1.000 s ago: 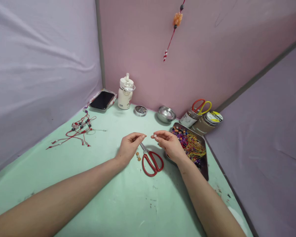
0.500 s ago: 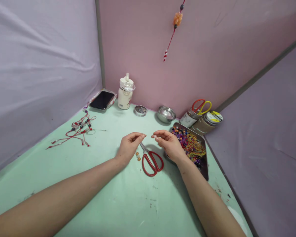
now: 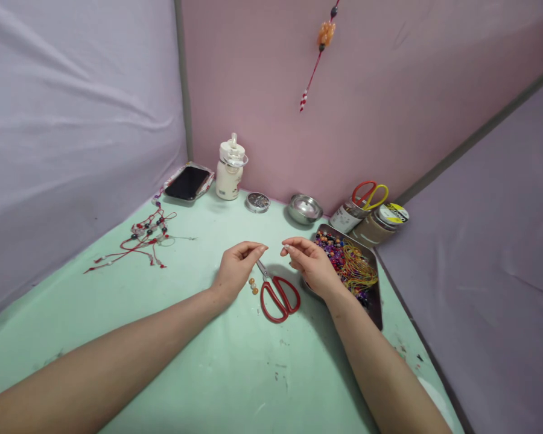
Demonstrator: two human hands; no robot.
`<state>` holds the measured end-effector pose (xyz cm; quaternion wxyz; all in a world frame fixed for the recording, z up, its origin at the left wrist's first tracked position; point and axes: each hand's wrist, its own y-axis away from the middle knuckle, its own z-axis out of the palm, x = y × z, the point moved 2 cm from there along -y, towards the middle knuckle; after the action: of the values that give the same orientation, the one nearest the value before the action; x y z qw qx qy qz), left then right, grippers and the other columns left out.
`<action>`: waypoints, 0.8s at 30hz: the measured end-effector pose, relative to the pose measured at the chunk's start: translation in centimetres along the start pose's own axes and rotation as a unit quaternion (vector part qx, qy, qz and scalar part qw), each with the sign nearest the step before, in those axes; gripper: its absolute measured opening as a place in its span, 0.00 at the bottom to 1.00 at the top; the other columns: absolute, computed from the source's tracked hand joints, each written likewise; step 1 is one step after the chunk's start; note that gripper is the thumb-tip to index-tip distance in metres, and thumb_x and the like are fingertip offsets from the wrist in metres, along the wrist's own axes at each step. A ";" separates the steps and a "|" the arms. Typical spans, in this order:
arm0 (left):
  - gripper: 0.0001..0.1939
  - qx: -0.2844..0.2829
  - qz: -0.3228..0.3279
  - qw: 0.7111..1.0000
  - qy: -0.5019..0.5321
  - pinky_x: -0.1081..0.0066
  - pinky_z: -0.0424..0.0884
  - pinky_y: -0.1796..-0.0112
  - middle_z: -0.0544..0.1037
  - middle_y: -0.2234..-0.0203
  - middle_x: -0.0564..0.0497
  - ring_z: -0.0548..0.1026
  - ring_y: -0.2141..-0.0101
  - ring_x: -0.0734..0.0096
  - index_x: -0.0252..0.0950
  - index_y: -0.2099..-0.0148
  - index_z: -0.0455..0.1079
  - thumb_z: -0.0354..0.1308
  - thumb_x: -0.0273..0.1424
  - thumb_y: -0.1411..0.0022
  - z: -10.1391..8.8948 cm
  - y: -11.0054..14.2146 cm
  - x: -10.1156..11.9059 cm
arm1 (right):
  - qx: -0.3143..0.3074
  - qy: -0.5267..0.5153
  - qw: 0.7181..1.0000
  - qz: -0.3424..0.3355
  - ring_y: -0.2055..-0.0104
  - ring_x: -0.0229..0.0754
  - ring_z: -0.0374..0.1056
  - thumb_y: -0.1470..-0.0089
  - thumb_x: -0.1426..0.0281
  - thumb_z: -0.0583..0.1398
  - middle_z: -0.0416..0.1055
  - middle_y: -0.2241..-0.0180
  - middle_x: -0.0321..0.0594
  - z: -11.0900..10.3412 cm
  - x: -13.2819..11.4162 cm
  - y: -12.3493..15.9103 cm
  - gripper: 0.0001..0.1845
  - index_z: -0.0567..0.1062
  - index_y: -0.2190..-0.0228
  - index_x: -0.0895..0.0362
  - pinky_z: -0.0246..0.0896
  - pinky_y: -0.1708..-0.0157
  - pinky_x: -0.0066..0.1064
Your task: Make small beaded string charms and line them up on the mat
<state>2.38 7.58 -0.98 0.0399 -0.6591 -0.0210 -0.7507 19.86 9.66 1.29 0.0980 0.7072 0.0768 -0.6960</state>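
In front of me, the right hand (image 3: pixel 312 265) pinches a small pale bead (image 3: pixel 286 248) above the tabletop (image 3: pixel 199 374). The left hand's (image 3: pixel 239 271) fingertips press together, on what I can't tell. Between them, red-handled scissors (image 3: pixel 277 295) point toward the far edge, slanting left. The jar lid's (image 3: pixel 393 214) lettering escapes me.

Centre frame, scissors (image 3: pixel 280 298) lie on the desk (image 3: pixel 235 374), just right of 3 beads (image 3: pixel 253 286). Further right, a tray (image 3: pixel 376 310) holds more beads (image 3: pixel 330 250) and cords (image 3: pixel 359 268), 2 jars (image 3: pixel 373 229) behind it. At left, a beaded string (image 3: pixel 148 232) lies before a phone (image 3: pixel 187 183), a bottle (image 3: pixel 228 178) right of that.
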 end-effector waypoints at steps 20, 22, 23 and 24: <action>0.12 0.010 -0.001 1.000 0.012 0.73 0.63 0.74 0.75 0.78 0.53 0.68 0.77 0.76 0.37 0.67 0.77 0.62 0.41 0.49 0.2 0.3 0.3 | 0.002 -0.035 0.999 0.021 0.82 0.28 0.40 0.55 0.61 0.65 0.77 0.66 0.41 0.2 -0.1 0.1 0.15 0.73 0.67 0.56 0.34 0.80 0.29; 0.13 0.009 0.008 1.000 0.005 0.73 0.64 0.73 0.76 0.76 0.53 0.69 0.76 0.75 0.37 0.66 0.77 0.62 0.41 0.48 0.2 0.3 0.3 | -0.001 -0.036 0.999 0.020 0.83 0.28 0.41 0.55 0.61 0.65 0.77 0.66 0.41 0.3 -0.1 0.1 0.15 0.73 0.67 0.56 0.34 0.80 0.29; 0.13 0.008 0.013 1.000 0.000 0.72 0.64 0.73 0.76 0.75 0.52 0.69 0.75 0.75 0.37 0.66 0.77 0.62 0.41 0.48 0.2 0.4 0.3 | -0.002 -0.037 0.999 0.019 0.83 0.28 0.41 0.55 0.61 0.65 0.77 0.66 0.41 0.3 -0.1 0.1 0.15 0.73 0.67 0.56 0.34 0.80 0.29; 0.14 0.007 0.019 1.000 -0.006 0.72 0.65 0.73 0.77 0.74 0.52 0.69 0.75 0.74 0.36 0.65 0.77 0.61 0.42 0.47 0.2 0.4 0.3 | -0.003 -0.037 0.999 0.020 0.83 0.28 0.41 0.55 0.61 0.65 0.77 0.66 0.41 0.3 -0.1 0.1 0.15 0.72 0.67 0.56 0.34 0.80 0.29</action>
<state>2.52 7.21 -0.67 0.0588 -0.6635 -0.0140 -0.7457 19.59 9.54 1.42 0.1163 0.6821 0.0609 -0.7194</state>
